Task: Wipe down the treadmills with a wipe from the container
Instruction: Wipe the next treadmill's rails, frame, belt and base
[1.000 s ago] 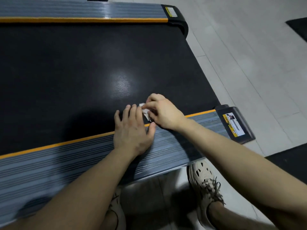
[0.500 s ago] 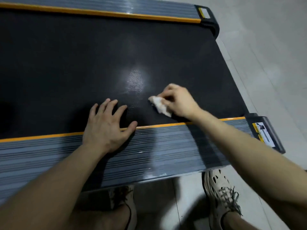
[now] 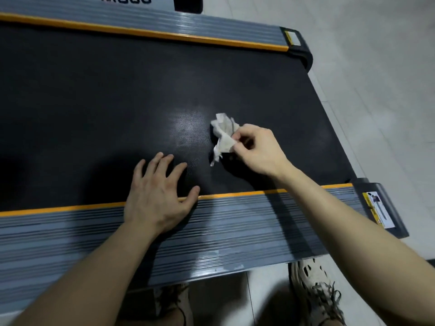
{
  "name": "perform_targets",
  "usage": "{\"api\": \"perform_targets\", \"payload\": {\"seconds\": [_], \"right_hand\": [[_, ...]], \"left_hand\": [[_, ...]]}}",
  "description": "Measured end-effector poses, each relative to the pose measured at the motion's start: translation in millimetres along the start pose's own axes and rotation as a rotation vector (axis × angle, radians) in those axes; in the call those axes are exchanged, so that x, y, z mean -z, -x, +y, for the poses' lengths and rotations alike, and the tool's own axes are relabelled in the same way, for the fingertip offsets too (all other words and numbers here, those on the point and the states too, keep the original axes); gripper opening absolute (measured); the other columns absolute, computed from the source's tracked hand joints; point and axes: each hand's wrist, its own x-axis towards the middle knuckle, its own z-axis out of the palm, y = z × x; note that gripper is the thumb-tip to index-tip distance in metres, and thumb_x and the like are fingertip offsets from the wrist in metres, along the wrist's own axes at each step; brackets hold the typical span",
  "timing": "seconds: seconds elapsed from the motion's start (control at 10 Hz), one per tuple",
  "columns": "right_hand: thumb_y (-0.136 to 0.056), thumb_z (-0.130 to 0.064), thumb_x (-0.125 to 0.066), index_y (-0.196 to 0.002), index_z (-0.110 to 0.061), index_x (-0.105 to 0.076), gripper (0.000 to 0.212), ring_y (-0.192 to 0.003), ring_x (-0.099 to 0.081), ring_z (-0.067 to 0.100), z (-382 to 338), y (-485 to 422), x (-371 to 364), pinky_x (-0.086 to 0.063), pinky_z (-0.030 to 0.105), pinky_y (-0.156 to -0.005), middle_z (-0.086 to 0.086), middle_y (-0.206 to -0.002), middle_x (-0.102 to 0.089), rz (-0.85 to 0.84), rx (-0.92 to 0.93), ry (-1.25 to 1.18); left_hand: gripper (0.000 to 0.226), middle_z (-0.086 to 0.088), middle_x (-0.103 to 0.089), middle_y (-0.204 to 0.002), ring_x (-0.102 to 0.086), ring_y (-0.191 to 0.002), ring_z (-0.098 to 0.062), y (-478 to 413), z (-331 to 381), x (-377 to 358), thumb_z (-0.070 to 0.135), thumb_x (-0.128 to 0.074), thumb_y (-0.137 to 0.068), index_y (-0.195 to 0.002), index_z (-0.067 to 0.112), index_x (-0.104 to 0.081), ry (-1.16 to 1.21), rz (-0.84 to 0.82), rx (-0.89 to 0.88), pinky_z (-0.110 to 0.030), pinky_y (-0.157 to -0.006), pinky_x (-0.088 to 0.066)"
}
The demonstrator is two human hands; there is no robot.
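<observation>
A: Right hand?
B: Pinching crumpled wipe over treadmill belt, fingers curled.
A: Left hand?
B: Flat, fingers spread, palm across the near side rail, holding nothing.

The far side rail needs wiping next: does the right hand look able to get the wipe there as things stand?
Probably yes. The right hand pinches the wipe over the belt, and nothing lies between it and the far rail; a lean may help.
</observation>
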Motion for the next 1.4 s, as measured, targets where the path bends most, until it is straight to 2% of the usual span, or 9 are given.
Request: {"api": "perform_targets", "payload": {"seconds": [0.2, 0.3, 0.5, 0.7, 0.9, 1.1, 1.2, 1.3, 1.4], "right_hand": [[-0.109, -0.037, -0.052, -0.115, -0.028, -0.075, 0.026, -0.090, -0.071, 0.004, -14.9, -13.5, -7.3, -0.056, 0.033, -0.092, -0.015, -0.095, -0.077, 0.035, -0.099, -0.203], [-0.108, -0.017, -0.048, -0.132, -0.026, -0.069, 0.033, -0.106, -0.069, -0.001, -17.3, -11.6, -21.2, -0.052, 0.025, -0.101, -0.015, -0.116, -0.076, 0.042, -0.060, -0.203], [-0.091, -0.026, -0.067, -0.101, -0.025, -0.070, 0.011, -0.088, -0.063, 0.011, -18.7, 3.0, -33.1, -0.053, 0.034, -0.084, -0.007, -0.097, -0.065, 0.368, -0.054, 0.000], [-0.095, -0.048, -0.073, -0.128, -0.013, -0.069, 0.048, -0.138, -0.049, 0.028, -8.3, -17.9, -69.3, -0.049, 0.042, -0.109, 0.004, -0.145, -0.057, -0.048, 0.124, 0.225], [-0.104, -0.054, -0.053, -0.118, -0.007, -0.064, 0.051, -0.136, -0.050, 0.036, 2.0, -60.1, -88.2, -0.042, 0.044, -0.116, 0.012, -0.152, -0.053, 0.011, 0.129, 0.318], [-0.112, -0.047, -0.039, -0.099, -0.022, -0.073, 0.044, -0.115, -0.062, 0.021, -14.4, -41.0, -73.8, -0.051, 0.042, -0.100, -0.004, -0.116, -0.070, 0.025, 0.129, 0.081], [-0.103, -0.032, -0.055, -0.115, -0.019, -0.068, 0.022, -0.111, -0.062, 0.021, -16.0, -37.0, -64.0, -0.050, 0.037, -0.096, -0.003, -0.114, -0.065, 0.331, 0.019, -0.025], [-0.082, -0.047, -0.072, -0.123, -0.020, -0.062, 0.050, -0.111, -0.059, 0.020, -22.1, -42.0, -61.9, -0.052, 0.035, -0.091, -0.003, -0.117, -0.061, 0.344, -0.245, 0.025], [-0.078, -0.048, -0.078, -0.115, -0.014, -0.066, 0.052, -0.104, -0.066, 0.029, -27.3, -42.9, -75.3, -0.053, 0.037, -0.084, 0.006, -0.110, -0.067, 0.061, -0.309, 0.151]], "left_hand": [[0.078, -0.007, -0.047, -0.162, -0.030, -0.159, -0.026, 0.0, 1.7, 0.1, 0.077, -0.035, -0.093, -0.151, 0.030, -0.057, 0.015, -0.006, 0.007, -0.057, -0.129, -0.021], [0.078, -0.006, -0.047, -0.162, -0.030, -0.159, -0.026, -0.7, 1.4, -0.3, 0.078, -0.035, -0.093, -0.151, 0.031, -0.057, 0.019, -0.003, 0.016, -0.056, -0.129, -0.021], [0.077, -0.007, -0.049, -0.161, -0.032, -0.158, -0.026, 0.4, 0.6, -2.6, 0.077, -0.037, -0.093, -0.149, 0.030, -0.058, 0.023, 0.010, 0.018, -0.057, -0.128, -0.022], [0.077, -0.007, -0.048, -0.162, -0.031, -0.159, -0.026, 0.7, 1.0, -2.3, 0.077, -0.036, -0.093, -0.151, 0.030, -0.057, 0.023, 0.002, 0.026, -0.057, -0.129, -0.021], [0.077, -0.006, -0.046, -0.163, -0.029, -0.160, -0.025, 1.2, 1.4, -1.4, 0.077, -0.035, -0.094, -0.152, 0.030, -0.056, 0.023, -0.006, 0.021, -0.056, -0.129, -0.021], [0.078, -0.007, -0.046, -0.164, -0.028, -0.160, -0.025, 0.6, 1.1, -0.9, 0.077, -0.035, -0.094, -0.152, 0.031, -0.055, 0.030, -0.005, 0.022, -0.056, -0.129, -0.020], [0.077, -0.007, -0.047, -0.163, -0.029, -0.160, -0.025, 0.9, 1.7, -0.9, 0.077, -0.036, -0.093, -0.151, 0.030, -0.057, 0.041, 0.000, 0.024, -0.056, -0.130, -0.020], [0.077, -0.005, -0.045, -0.165, -0.027, -0.161, -0.024, 1.2, 2.2, -0.6, 0.078, -0.035, -0.093, -0.152, 0.031, -0.055, 0.040, -0.005, 0.024, -0.055, -0.130, -0.019], [0.077, -0.006, -0.047, -0.163, -0.028, -0.160, -0.024, 0.9, 0.7, -1.0, 0.077, -0.037, -0.093, -0.151, 0.030, -0.056, 0.044, 0.001, 0.027, -0.056, -0.130, -0.020]]}}
